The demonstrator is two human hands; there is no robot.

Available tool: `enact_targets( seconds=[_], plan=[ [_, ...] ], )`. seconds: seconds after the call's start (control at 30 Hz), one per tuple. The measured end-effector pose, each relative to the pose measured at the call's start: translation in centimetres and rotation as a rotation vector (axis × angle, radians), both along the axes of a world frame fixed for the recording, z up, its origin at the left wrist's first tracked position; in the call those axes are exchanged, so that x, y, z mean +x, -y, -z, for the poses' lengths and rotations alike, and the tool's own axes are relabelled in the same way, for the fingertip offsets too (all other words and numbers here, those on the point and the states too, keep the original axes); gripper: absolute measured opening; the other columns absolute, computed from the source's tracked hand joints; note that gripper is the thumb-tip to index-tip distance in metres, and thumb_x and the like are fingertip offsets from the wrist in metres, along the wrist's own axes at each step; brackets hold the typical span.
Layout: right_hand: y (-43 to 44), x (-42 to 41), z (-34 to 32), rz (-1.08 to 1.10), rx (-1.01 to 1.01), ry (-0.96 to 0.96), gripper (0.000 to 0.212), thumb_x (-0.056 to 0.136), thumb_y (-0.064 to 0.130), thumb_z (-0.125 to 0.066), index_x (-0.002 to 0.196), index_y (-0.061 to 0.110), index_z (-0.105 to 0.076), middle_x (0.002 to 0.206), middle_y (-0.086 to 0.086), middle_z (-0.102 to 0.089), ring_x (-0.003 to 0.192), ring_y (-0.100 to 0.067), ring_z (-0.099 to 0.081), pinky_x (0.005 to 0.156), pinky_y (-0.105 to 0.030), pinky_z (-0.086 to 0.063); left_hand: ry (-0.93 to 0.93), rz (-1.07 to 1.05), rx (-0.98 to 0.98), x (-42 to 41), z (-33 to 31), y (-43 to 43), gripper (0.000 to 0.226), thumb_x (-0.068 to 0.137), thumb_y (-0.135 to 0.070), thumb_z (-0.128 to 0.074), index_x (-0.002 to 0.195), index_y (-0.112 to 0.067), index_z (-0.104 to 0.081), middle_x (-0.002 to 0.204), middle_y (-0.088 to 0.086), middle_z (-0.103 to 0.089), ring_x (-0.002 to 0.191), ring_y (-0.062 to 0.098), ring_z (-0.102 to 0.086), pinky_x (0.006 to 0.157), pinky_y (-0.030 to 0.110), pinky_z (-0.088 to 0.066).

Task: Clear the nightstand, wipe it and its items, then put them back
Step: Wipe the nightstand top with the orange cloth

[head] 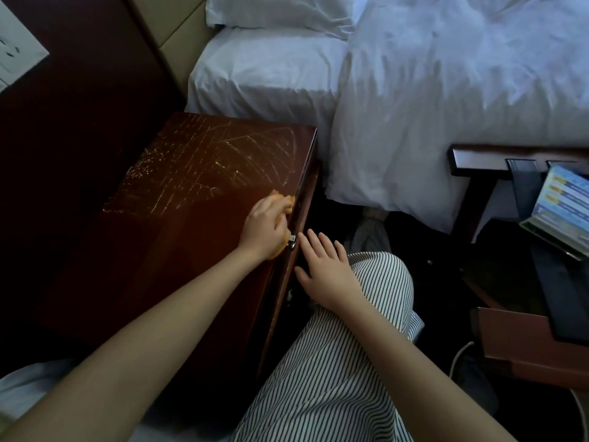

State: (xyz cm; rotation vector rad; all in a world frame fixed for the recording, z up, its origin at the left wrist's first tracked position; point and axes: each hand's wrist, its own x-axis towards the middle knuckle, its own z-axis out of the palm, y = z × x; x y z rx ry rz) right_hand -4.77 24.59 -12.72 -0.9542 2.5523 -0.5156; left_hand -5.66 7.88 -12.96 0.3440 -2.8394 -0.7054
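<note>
Nearest to us are our striped trousers [334,362], one knee raised just beside the nightstand [191,186]. Our right hand [322,269] hovers over that knee, palm down, fingers straight and a little spread, holding nothing. Its fingertips point at the nightstand's front face and are close to it, but we cannot tell whether they touch.

Our left hand [266,223] lies on the nightstand's top, right at the front edge, fingers bent over the one orange cloth [284,199] and pressing it to the wood. The cloth shows at two places, past the fingertips and under the heel of the hand, so it lies lengthwise along the front edge. One small metal knob [291,242] sits on the front face, between our two hands.

We count one nightstand, of dark red wood. Its long axis runs away from us towards the wall, and its front faces right, towards our knee. Pale scratches cross the far half of the top.

To the right stands a wooden rack [471,161] with one printed card [561,205] on it. Beyond the nightstand is the bed, with a white duvet [446,90] hanging down its side and one pillow [280,11] at the head. A white wall plate [16,52] shows far left.
</note>
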Motion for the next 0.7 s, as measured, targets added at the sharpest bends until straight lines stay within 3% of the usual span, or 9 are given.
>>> enact_targets(
  seconds=[0.13, 0.3, 0.5, 0.7],
  plan=[
    [-0.1, -0.1, -0.1, 0.016, 0.005, 0.02, 0.061, 0.1, 0.037, -0.032, 0.152, 0.02, -0.003, 0.159, -0.001, 0.0, 0.146, -0.02, 0.004, 0.116, -0.039, 0.005, -0.029, 0.112, -0.012, 4.1, -0.1, 1.8, 0.031, 0.088, -0.005, -0.049, 0.114, -0.016, -0.063, 0.126, 0.0, -0.056, 0.126, 0.017, -0.043, 0.103, 0.029, -0.031],
    [-0.2, -0.2, 0.0, 0.018, 0.011, 0.022, 0.061, 0.1, 0.036, -0.031, 0.152, 0.02, -0.003, 0.159, -0.002, 0.0, 0.146, -0.02, 0.005, 0.116, -0.039, 0.006, 0.01, -0.12, -0.013, 3.0, 0.3, 4.1, 0.032, 0.091, -0.008, -0.046, 0.119, -0.013, -0.06, 0.131, 0.005, -0.052, 0.129, 0.023, -0.039, 0.104, 0.035, -0.033],
    [-0.1, -0.2, 0.0, 0.011, -0.007, -0.01, 0.061, 0.101, 0.035, -0.032, 0.152, 0.017, -0.003, 0.159, -0.001, 0.002, 0.145, -0.016, 0.005, 0.115, -0.035, 0.009, -0.033, -0.289, 0.001, -3.0, 0.0, 1.2, 0.035, 0.093, -0.009, -0.043, 0.126, -0.013, -0.056, 0.134, 0.007, -0.05, 0.131, 0.023, -0.036, 0.106, 0.031, -0.027],
    [-0.3, -0.2, 0.1, 0.015, -0.004, -0.017, 0.061, 0.1, 0.035, -0.032, 0.152, 0.018, -0.004, 0.159, -0.001, 0.001, 0.146, -0.018, 0.004, 0.115, -0.037, 0.007, 0.003, -0.021, 0.013, -2.2, 0.0, -0.9, 0.035, 0.092, -0.01, -0.046, 0.124, -0.017, -0.058, 0.133, 0.004, -0.051, 0.13, 0.02, -0.037, 0.103, 0.031, -0.032]
  ],
)
